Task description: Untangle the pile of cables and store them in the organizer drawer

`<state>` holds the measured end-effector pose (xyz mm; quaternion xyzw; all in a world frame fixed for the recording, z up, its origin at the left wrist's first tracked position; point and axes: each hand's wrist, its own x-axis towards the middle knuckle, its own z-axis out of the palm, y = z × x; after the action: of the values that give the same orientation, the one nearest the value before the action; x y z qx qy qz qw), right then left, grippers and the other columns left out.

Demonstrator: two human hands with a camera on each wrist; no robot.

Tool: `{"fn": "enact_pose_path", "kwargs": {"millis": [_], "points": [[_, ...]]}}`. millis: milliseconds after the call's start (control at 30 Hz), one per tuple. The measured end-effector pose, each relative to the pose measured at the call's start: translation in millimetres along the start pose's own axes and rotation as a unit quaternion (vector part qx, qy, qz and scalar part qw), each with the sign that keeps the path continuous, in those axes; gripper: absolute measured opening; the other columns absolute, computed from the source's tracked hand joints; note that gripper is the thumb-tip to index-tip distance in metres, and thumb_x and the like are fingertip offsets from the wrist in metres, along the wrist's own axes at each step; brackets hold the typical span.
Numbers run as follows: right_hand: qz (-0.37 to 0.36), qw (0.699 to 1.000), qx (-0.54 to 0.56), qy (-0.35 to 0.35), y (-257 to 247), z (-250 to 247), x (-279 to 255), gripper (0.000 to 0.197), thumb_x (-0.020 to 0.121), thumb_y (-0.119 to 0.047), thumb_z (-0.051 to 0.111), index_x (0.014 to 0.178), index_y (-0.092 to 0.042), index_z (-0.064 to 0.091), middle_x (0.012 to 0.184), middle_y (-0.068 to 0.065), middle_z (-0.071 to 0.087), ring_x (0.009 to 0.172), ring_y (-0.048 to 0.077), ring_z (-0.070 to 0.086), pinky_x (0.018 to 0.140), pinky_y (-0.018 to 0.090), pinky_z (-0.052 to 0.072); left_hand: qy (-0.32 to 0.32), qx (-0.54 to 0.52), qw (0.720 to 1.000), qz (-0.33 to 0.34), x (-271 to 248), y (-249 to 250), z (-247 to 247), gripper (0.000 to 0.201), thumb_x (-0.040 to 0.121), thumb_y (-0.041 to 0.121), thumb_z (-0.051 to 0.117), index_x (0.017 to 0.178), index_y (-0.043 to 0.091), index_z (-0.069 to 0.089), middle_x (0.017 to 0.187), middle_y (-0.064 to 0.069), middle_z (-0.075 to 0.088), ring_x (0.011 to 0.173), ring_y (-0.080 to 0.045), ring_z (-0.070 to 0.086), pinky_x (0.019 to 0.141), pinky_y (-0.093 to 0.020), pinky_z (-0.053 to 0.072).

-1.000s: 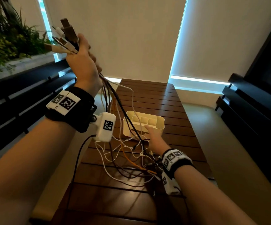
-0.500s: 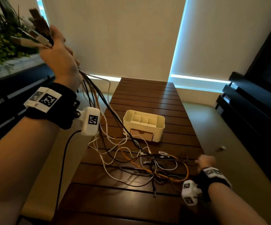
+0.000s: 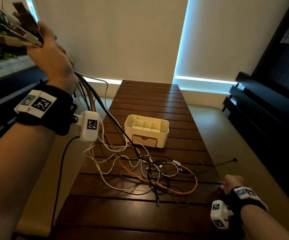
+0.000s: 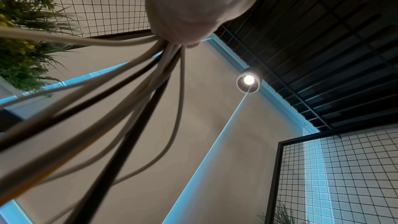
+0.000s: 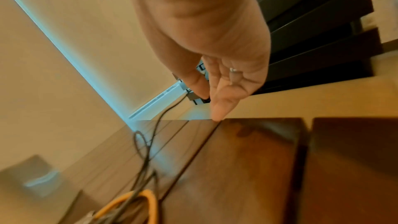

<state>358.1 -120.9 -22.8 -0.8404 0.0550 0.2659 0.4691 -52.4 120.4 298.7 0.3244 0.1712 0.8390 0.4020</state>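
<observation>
Many cables (image 3: 140,167) lie in a messy pile on the wood table (image 3: 157,104), right in front of the white organizer (image 3: 146,129). Its little drawer (image 3: 144,140) looks closed.

The left hand (image 3: 51,56) is up high, well above the table on the left side. Its fingers are wrapped tight round a bunch of plug ends, and the cords hang down from it to the pile.

The right hand (image 3: 232,181) is low, at the right edge of the table, near the front. In the right wrist view its thumb and one finger pinch the end of a thin dark cable (image 5: 150,135), w/ the other fingers straight. That cord runs back into the pile, by the orange cable (image 3: 183,189).

Step, I think: still the untangle part, pulling one cord out sideways. No cable is in the drawer yet.

Next move prob. needs a slow, steady pull so knots don't get tighter. Then the drawer has to be opened.
</observation>
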Motion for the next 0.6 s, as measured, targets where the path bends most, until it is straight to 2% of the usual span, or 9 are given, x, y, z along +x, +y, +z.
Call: {"fn": "enact_pose_path", "kwargs": {"millis": [67, 133, 200, 267, 333, 433, 500, 533, 600], "points": [[-0.066, 0.996, -0.058, -0.008, -9, 9, -13, 0.017, 0.09, 0.0, 0.046, 0.101, 0.009, 0.055, 0.098, 0.026, 0.06, 0.076, 0.036, 0.059, 0.07, 0.039, 0.048, -0.002, 0.007, 1.0, -0.012, -8, 1, 4, 0.031, 0.097, 0.02, 0.05, 0.069, 0.011, 0.04, 0.047, 0.004, 0.033, 0.036, -0.011, 0.024, 0.038, -0.026, 0.022], [-0.169, 0.98, -0.104, -0.022, -23, 27, -34, 0.015, 0.091, -0.004, 0.047, 0.097, 0.001, 0.06, 0.102, 0.024, 0.062, 0.091, 0.038, 0.061, 0.075, 0.04, 0.051, -0.007, 0.01, 1.0, -0.022, -13, 1, 7, 0.031, 0.097, 0.023, 0.05, 0.07, 0.011, 0.04, 0.047, 0.005, 0.032, 0.038, -0.01, 0.024, 0.038, -0.025, 0.023], [-0.268, 0.951, -0.132, -0.076, -36, 49, -62, 0.014, 0.089, -0.006, 0.051, 0.092, -0.014, 0.062, 0.104, 0.016, 0.064, 0.096, 0.032, 0.06, 0.082, 0.042, 0.051, -0.014, 0.006, 0.999, -0.032, -18, 2, 11, 0.03, 0.097, 0.025, 0.05, 0.072, 0.012, 0.042, 0.05, 0.005, 0.033, 0.039, -0.01, 0.026, 0.039, -0.024, 0.024], [-0.359, 0.911, -0.14, -0.147, -52, 69, -101, 0.013, 0.089, -0.013, 0.057, 0.101, -0.018, 0.061, 0.113, 0.008, 0.062, 0.101, 0.022, 0.058, 0.085, 0.037, 0.049, -0.018, -0.002, 0.999, -0.049, -26, 5, 18, 0.032, 0.097, 0.027, 0.05, 0.07, 0.013, 0.042, 0.048, 0.006, 0.034, 0.037, -0.009, 0.026, 0.038, -0.024, 0.024], [-0.436, 0.868, -0.097, -0.217, -75, 81, -149, 0.036, 0.088, -0.026, 0.062, 0.121, -0.017, 0.054, 0.122, 0.001, 0.057, 0.11, 0.014, 0.053, 0.087, 0.028, 0.044, -0.04, -0.015, 0.996, -0.081, -39, 6, 26, 0.035, 0.098, 0.028, 0.05, 0.066, 0.015, 0.042, 0.044, 0.007, 0.033, 0.035, -0.009, 0.024, 0.037, -0.023, 0.021], [-0.498, 0.805, 0.03, -0.321, -116, 81, -224, 0.078, 0.073, -0.049, 0.065, 0.14, -0.027, 0.032, 0.145, -0.005, 0.038, 0.132, 0.009, 0.035, 0.103, 0.026, 0.035, -0.104, -0.007, 0.985, -0.137, -69, 0, 35, 0.037, 0.098, 0.028, 0.051, 0.062, 0.019, 0.041, 0.041, 0.009, 0.032, 0.032, -0.007, 0.024, 0.035, -0.02, 0.021], [-0.538, 0.756, 0.067, -0.367, -138, 74, -266, 0.099, 0.064, -0.06, 0.066, 0.145, -0.033, 0.018, 0.153, -0.01, 0.023, 0.138, 0.003, 0.021, 0.103, 0.012, 0.026, -0.164, 0.001, 0.972, -0.169, -93, -7, 34, 0.036, 0.097, 0.025, 0.051, 0.062, 0.02, 0.042, 0.041, 0.008, 0.034, 0.032, -0.005, 0.026, 0.034, -0.018, 0.022], [-0.557, 0.732, 0.073, -0.386, -146, 71, -282, 0.105, 0.061, -0.061, 0.069, 0.146, -0.033, 0.013, 0.154, -0.012, 0.019, 0.138, -0.001, 0.018, 0.103, 0.007, 0.023, -0.202, 0.005, 0.962, -0.185, -105, -11, 31, 0.036, 0.097, 0.025, 0.05, 0.063, 0.02, 0.042, 0.042, 0.009, 0.034, 0.032, -0.005, 0.027, 0.034, -0.018, 0.023], [-0.575, 0.695, 0.072, -0.426, -157, 68, -302, 0.11, 0.063, -0.044, 0.079, 0.148, -0.03, 0.01, 0.155, -0.007, 0.02, 0.139, 0.0, 0.02, 0.111, 0.018, 0.024, -0.28, 0.015, 0.935, -0.219, -125, -18, 22, 0.033, 0.098, 0.027, 0.048, 0.066, 0.019, 0.042, 0.046, 0.007, 0.033, 0.034, -0.006, 0.026, 0.035, -0.019, 0.024]]}}
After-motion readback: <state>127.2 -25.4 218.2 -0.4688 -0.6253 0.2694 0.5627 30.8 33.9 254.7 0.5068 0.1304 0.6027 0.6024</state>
